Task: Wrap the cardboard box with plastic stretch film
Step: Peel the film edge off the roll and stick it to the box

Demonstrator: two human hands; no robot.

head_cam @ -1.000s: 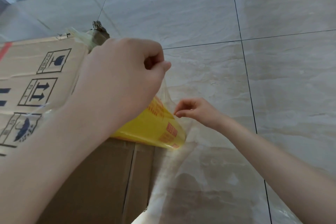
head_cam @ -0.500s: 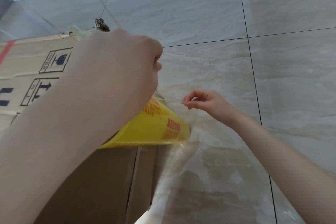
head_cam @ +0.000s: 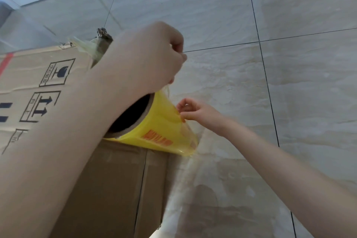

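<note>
The cardboard box (head_cam: 48, 75) fills the left of the view, its printed face with a glass symbol and up-arrows turned to the camera and a plain brown face (head_cam: 116, 189) below it. The yellow roll (head_cam: 164, 129) of stretch film lies on its side along the edge where these two faces meet, near the box's right corner. Its long axis runs from upper left to lower right in the view. The open cardboard core faces up and left, toward the left forearm, and the far end points down and right toward the tiled floor (head_cam: 289, 102). The left hand (head_cam: 154, 58) hangs above the roll with its fingers curled tight into a fist, and a thin wisp of film rises from the roll to its underside, gripped there. The right hand (head_cam: 199, 114) is just beside the roll's right flank, thumb and forefinger pressed together on the film's edge at the roll's surface, its other fingers curled. A clear sheet of stretch film (head_cam: 185, 189) hangs below the roll's far end, past the box's corner. Crumpled tape (head_cam: 85, 46) sticks up at the box's far corner.
</note>
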